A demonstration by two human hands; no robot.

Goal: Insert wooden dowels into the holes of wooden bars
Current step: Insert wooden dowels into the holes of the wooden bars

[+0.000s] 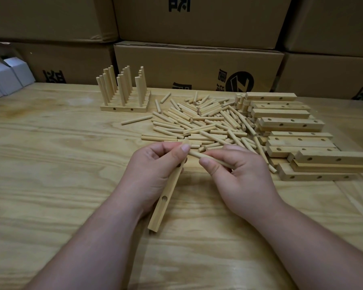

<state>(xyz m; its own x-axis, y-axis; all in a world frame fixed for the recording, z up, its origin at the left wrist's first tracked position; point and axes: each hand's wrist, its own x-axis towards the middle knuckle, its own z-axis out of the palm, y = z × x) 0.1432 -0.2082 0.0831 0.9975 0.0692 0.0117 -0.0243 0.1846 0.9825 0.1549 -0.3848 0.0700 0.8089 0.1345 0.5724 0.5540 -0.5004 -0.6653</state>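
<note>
While a pale square-sectioned wooden bar with round drilled holes (164, 203) was gripped near its far end by the curled fingers of the left hand (155, 170), its length slanted down toward the near edge of the light, strongly grained plywood table (50, 164), and one hole was left showing below the palm. A smooth, pale cylindrical wooden dowel (199, 155) was pinched between the thumb and curled fingers of the right hand (239, 176), its free end pointed leftward and lying just beside the left thumb at the bar's upper end; whether it had entered a hole could not be told.

Just beyond the hands, a loose heap of similar short round dowels (201, 122) was spread over the table. To the right of it, a stack of unfilled rectangular wooden bars with drilled holes (291, 139) was piled in rough layers. At the far left of the heap, a row of finished bars with upright dowels set in them (124, 95) was stood side by side.

Brown corrugated cardboard cartons with black printing (197, 65) were stacked along the far side. At the far left edge, small white paperboard boxes (6, 76) were seen; their contents could not be made out.
</note>
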